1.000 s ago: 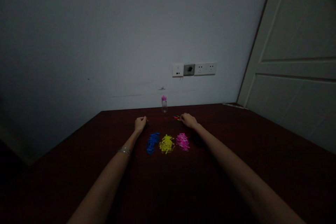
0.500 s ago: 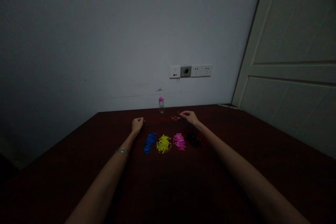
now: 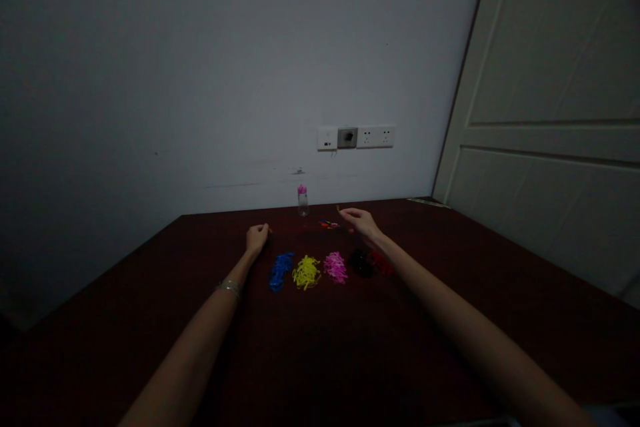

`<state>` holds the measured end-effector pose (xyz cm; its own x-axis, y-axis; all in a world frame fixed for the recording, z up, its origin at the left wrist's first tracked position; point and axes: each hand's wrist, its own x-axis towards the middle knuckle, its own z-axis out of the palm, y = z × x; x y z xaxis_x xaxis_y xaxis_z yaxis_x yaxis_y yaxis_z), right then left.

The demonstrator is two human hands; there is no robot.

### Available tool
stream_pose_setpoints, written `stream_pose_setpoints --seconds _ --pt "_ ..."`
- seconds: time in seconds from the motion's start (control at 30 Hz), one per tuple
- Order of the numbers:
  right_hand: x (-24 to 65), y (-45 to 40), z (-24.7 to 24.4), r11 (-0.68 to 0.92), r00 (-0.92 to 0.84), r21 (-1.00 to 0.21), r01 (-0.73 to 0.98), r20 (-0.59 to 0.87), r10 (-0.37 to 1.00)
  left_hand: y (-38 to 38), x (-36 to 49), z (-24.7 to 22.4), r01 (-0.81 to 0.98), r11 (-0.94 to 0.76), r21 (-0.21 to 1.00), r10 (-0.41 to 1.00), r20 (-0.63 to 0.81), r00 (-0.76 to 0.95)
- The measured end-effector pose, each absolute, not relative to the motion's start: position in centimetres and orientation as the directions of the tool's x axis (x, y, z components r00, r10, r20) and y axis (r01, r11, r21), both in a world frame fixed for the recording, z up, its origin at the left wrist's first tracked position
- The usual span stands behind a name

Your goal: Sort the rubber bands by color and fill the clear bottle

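Note:
My right hand (image 3: 361,221) is raised over the far part of the table, thumb and finger pinched on a thin, short strip (image 3: 338,209) whose kind is too small to make out. Just left of it lies a small heap of mixed-colour pieces (image 3: 328,224). My left hand (image 3: 257,239) rests closed on the table; whatever its fingers may hold is hidden. Between the forearms are piles of thin band-like pieces: blue (image 3: 281,271), yellow (image 3: 307,272), pink (image 3: 335,267), black (image 3: 361,263) and red (image 3: 382,263), the red partly covered by my right forearm.
A clear bottle with a pink top (image 3: 303,201) stands near the wall at the back of the dark red table (image 3: 300,347). Sockets and switches (image 3: 356,138) are on the wall. A pale flat strip (image 3: 428,202) lies at the far right edge, near a white door (image 3: 540,140).
The view has swung slightly right. In my right hand the thin strip now points more upward, and more of the red pile shows beside the forearm. My left hand stays put.

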<state>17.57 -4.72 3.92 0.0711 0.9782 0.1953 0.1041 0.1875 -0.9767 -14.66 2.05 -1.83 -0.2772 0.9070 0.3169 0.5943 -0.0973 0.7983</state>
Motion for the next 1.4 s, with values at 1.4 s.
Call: stream_pose_setpoints --seconds 1.4 --pt "31.1 -2.4 -3.4 0.268 0.163 -0.749 0.606 0.446 0.88 3.7 -4.0 2.0 0.9 -0.315 0.301 0.947 0.153 0.281"
